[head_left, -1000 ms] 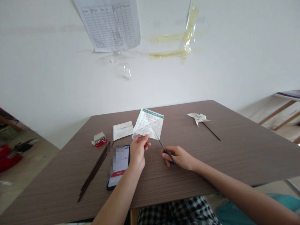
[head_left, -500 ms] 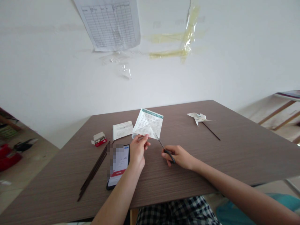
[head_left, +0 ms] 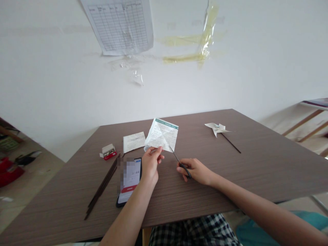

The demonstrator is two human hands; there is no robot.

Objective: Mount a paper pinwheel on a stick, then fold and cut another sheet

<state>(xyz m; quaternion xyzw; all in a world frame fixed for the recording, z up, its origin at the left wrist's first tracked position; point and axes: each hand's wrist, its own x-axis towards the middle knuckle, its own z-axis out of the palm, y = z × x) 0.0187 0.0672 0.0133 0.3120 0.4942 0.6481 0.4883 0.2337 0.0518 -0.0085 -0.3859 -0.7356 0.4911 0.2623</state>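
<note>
Printed paper sheet: position relative to the hands?

— Pinched at its lower edge by the left hand, thumb and fingers closed on it. The sheet rises from that grip, tilted away from the person. A green band runs along its far edge, and creases cross its face.

— State of the right hand?

— Closed on the black finger loops of a pair of scissors. The blades point at the sheet, tips at its lower right edge; contact cannot be confirmed.

— Items nearby on the surface?

— A phone lies just beside the left wrist, its screen partly blurred, with thin dark sticks next to it. Beyond are a folded leaflet and a small red-and-white box. A paper pinwheel on a stick lies well apart to the right.
</note>
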